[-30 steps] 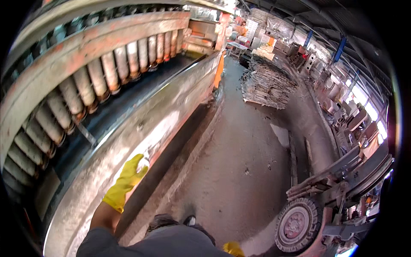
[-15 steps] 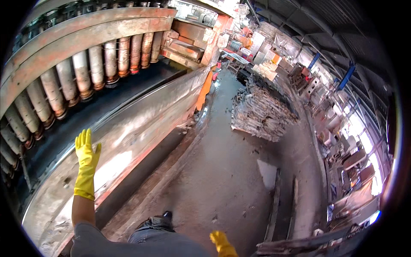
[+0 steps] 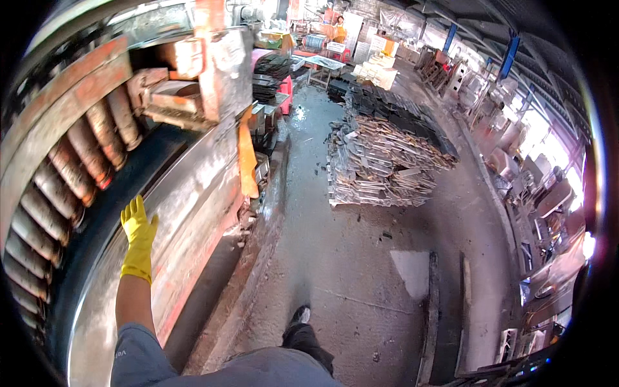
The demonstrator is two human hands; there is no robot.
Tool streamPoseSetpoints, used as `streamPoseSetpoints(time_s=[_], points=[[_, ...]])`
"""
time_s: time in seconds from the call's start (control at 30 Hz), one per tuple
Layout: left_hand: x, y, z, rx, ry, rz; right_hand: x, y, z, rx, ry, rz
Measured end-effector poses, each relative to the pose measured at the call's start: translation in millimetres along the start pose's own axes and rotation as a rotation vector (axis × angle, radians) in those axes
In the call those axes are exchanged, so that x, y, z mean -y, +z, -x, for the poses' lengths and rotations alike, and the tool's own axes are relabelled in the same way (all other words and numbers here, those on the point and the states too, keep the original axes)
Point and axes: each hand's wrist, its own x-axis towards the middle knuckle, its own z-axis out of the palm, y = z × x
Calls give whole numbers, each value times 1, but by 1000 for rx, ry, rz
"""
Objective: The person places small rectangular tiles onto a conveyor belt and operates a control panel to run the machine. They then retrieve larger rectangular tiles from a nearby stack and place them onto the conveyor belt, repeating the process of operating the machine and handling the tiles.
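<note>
Fingers spread and empty, a yellow-gloved left hand (image 3: 137, 237) hovers at a machine's metal wall (image 3: 193, 222), contact unclear; the right has left view, and the wall's far end has drawn nearer. Cylinders (image 3: 82, 174) line its left; an orange flap (image 3: 247, 161) hangs at its end; rightward, stacked slabs (image 3: 383, 164) narrow the walkway.

Just the one view here: a fisheye worn on the head, the left one of a side-by-side pair, pointed down and forward along the floor (image 3: 348, 284). The wearer's grey shirt (image 3: 271, 369) is super close at the bottom edge, the left hand (image 3: 138, 233) a bit further out over the machine's long metal side (image 3: 187, 219) at left. Slab stack (image 3: 387, 161) is mid-distance, roof (image 3: 554, 39) way up top right. Straight edges bow toward the black corners.
</note>
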Motion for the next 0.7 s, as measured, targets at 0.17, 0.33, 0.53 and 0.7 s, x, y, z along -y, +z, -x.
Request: streamPoseSetpoints(time_s=[0.17, 0.33, 0.53, 0.7], points=[[-107, 59, -71, -33, 63, 49, 128, -167, -202, -387, -633, 707], [-273, 105, -116, 206, 157, 337, 460, -370, -351, -162, -519, -703], [-442, 290, -232, 278, 95, 707, 788, -386, -380, 106, -873, -769], [-542, 448, -429, 271, -93, 818, 973, -324, -460, 263, -730, -534]])
